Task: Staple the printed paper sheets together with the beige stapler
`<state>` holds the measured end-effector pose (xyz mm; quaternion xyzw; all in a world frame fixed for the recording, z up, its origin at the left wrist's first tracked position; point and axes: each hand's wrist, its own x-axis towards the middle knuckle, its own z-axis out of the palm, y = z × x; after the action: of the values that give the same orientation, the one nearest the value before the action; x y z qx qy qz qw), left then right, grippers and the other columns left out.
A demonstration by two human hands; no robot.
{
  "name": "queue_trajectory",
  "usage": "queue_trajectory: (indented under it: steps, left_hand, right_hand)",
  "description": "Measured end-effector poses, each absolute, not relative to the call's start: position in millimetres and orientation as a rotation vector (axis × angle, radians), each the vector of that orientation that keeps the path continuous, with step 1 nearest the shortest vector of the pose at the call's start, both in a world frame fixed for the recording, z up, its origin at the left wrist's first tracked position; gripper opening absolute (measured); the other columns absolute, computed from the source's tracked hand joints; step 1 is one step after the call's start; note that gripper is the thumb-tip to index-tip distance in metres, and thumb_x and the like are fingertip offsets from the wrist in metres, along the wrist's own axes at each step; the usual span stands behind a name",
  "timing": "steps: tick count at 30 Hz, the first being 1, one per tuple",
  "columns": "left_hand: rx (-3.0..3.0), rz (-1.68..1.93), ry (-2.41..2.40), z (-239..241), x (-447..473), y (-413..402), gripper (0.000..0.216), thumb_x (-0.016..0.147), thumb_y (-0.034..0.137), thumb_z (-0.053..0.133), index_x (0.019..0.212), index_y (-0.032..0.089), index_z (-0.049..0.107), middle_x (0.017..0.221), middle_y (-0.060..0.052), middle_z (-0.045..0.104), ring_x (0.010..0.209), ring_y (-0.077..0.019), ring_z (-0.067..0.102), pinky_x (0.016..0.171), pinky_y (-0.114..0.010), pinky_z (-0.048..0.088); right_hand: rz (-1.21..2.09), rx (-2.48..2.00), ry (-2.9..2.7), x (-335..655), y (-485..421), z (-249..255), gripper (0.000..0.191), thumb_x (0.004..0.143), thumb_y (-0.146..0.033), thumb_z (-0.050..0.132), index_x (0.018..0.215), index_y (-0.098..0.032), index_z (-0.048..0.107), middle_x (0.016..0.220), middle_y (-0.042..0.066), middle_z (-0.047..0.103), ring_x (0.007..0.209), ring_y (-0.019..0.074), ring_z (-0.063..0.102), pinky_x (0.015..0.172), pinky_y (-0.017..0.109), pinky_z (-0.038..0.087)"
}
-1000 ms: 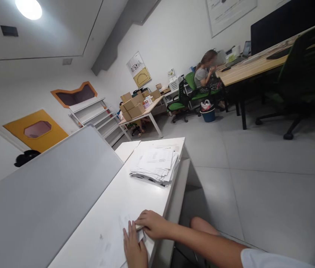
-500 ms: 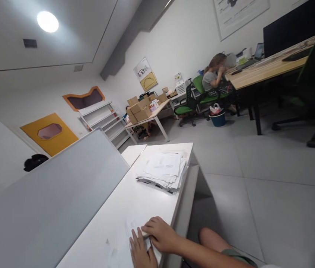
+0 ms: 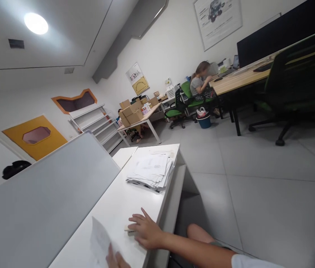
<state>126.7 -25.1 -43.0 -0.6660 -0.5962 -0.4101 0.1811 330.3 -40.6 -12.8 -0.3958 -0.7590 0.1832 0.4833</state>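
**Mia:** Where is the sheet?

**Ben:** The sheet [image 3: 99,241] is up off the desk [image 3: 124,204], low in the view and tilted. The left hand [image 3: 116,261] holds it from below

**Mia:** What do the fingers do?

**Ben:** Most of that hand is cut off at the bottom. I think it pinches the low edge of the sheet, but I cannot tell with which fingers. The right hand [image 3: 145,233] lies flat on the desk, close to the front edge. Its fingers [image 3: 136,226] are spread wide, and the tips touch a small tan thing [image 3: 127,229]

**Mia:** What is the tan thing?

**Ben:** It is flat, but too small for me to tell

**Mia:** How would you do this bit well?

**Ben:** I would press the right hand down flat, so the tan thing cannot slide. I would pinch the sheet softly near its edge, so it does not get a crease. And I would lift it slowly, because thin paper flops

**Mia:** Could it bump the pile?

**Ben:** I think not. The pile [image 3: 149,172] is well apart, far down the desk. The grey wall [image 3: 48,197] runs just beside the sheet, so I would tip the paper away from it
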Motion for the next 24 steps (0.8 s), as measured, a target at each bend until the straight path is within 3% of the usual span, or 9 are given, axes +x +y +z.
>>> queue_trajectory:
  steps: [3, 5, 8, 9, 11, 14, 17, 20, 24]
  left_hand:
    - [-2.193, -0.859, -1.31, -43.9, 144.5, -29.3, 0.064, 0.085, 0.008, 0.034, 0.147, 0.02, 0.043, 0.137, -0.012, 0.059, 0.134, -0.0274, 0.049, 0.105, -0.045, 0.046]
    - [-2.265, -0.627, -1.158, -44.3, 157.4, -37.4, 0.075, 0.077, 0.002, 0.042, 0.148, 0.026, 0.041, 0.148, -0.009, 0.049, 0.142, -0.0292, 0.037, 0.11, -0.05, 0.039]
    - [-2.257, -0.498, -1.025, -40.2, 170.7, -51.9, 0.082, 0.073, 0.002, 0.05, 0.149, 0.03, 0.037, 0.149, -0.008, 0.047, 0.143, -0.03, 0.034, 0.116, -0.053, 0.028]
    - [-2.239, -0.488, -1.027, -37.9, 173.2, -55.8, 0.082, 0.074, 0.002, 0.05, 0.15, 0.03, 0.036, 0.15, -0.007, 0.047, 0.144, -0.0293, 0.032, 0.118, -0.053, 0.025]
    - [-2.199, -0.468, -1.108, -33.5, 175.9, -61.0, 0.078, 0.078, 0.004, 0.047, 0.151, 0.029, 0.034, 0.153, -0.007, 0.041, 0.147, -0.0277, 0.026, 0.119, -0.052, 0.021]
    - [-2.111, -0.482, -1.36, -32.8, 178.1, -61.5, 0.068, 0.087, 0.019, 0.044, 0.153, 0.017, 0.028, 0.157, -0.012, 0.033, 0.149, -0.0297, 0.019, 0.118, -0.055, 0.019]
    - [-1.975, -0.566, -1.602, -38.8, 180.7, -57.1, 0.071, 0.092, 0.041, 0.04, 0.151, 0.002, 0.029, 0.155, -0.02, 0.032, 0.146, -0.0364, 0.024, 0.116, -0.06, 0.021]
    - [-1.972, -0.479, -1.706, -43.0, 182.9, -53.5, 0.071, 0.091, 0.045, 0.037, 0.145, -0.001, 0.038, 0.153, -0.021, 0.036, 0.143, -0.0372, 0.03, 0.116, -0.059, 0.022]
    - [-2.049, -0.214, -1.857, -39.2, 184.9, -54.0, 0.069, 0.091, 0.046, 0.037, 0.143, 0.0, 0.043, 0.152, -0.019, 0.039, 0.142, -0.0365, 0.033, 0.115, -0.059, 0.024]
  right_hand:
    - [0.606, -1.072, -1.564, 334.8, -39.6, -2.5, 0.039, 0.098, -0.039, 0.036, 0.127, -0.028, 0.06, 0.131, 0.006, 0.063, 0.131, 0.0224, 0.047, 0.119, 0.058, -0.004]
    - [0.634, -1.129, -1.443, 336.7, -39.8, 2.0, 0.043, 0.095, -0.038, 0.044, 0.135, -0.025, 0.053, 0.134, 0.009, 0.06, 0.129, 0.0239, 0.049, 0.119, 0.058, -0.004]
    - [0.71, -1.198, -1.339, 337.8, -38.5, 1.7, 0.067, 0.081, -0.024, 0.059, 0.145, -0.022, 0.04, 0.133, 0.01, 0.059, 0.12, 0.024, 0.055, 0.114, 0.048, 0.028]
    - [0.747, -1.223, -1.3, 338.1, -36.8, 0.1, 0.065, 0.078, -0.019, 0.058, 0.141, -0.021, 0.045, 0.126, 0.009, 0.063, 0.111, 0.0226, 0.059, 0.105, 0.042, 0.039]
    - [0.789, -1.246, -1.267, 340.9, -31.1, -2.6, 0.043, 0.078, -0.015, 0.052, 0.12, -0.02, 0.062, 0.104, 0.005, 0.07, 0.092, 0.0195, 0.062, 0.085, 0.032, 0.048]
    - [0.774, -1.238, -1.303, 356.0, -19.1, 3.1, 0.023, 0.08, -0.014, 0.045, 0.083, -0.017, 0.068, 0.084, 0.003, 0.07, 0.083, 0.0186, 0.062, 0.075, 0.028, 0.047]
    - [0.684, -1.315, -1.322, 391.0, -3.7, 27.4, 0.028, 0.078, -0.011, 0.043, 0.083, -0.017, 0.069, 0.09, 0.004, 0.072, 0.09, 0.0198, 0.063, 0.081, 0.029, 0.048]
    - [0.643, -1.377, -1.376, 445.2, 18.9, 63.6, 0.029, 0.075, -0.008, 0.044, 0.083, -0.015, 0.071, 0.09, 0.005, 0.072, 0.095, 0.0208, 0.062, 0.086, 0.03, 0.047]
    - [0.751, -1.512, -1.517, 524.6, 60.5, 108.5, 0.013, 0.067, -0.005, 0.057, 0.069, -0.011, 0.068, 0.072, 0.005, 0.067, 0.072, 0.0196, 0.061, 0.073, 0.029, 0.046]
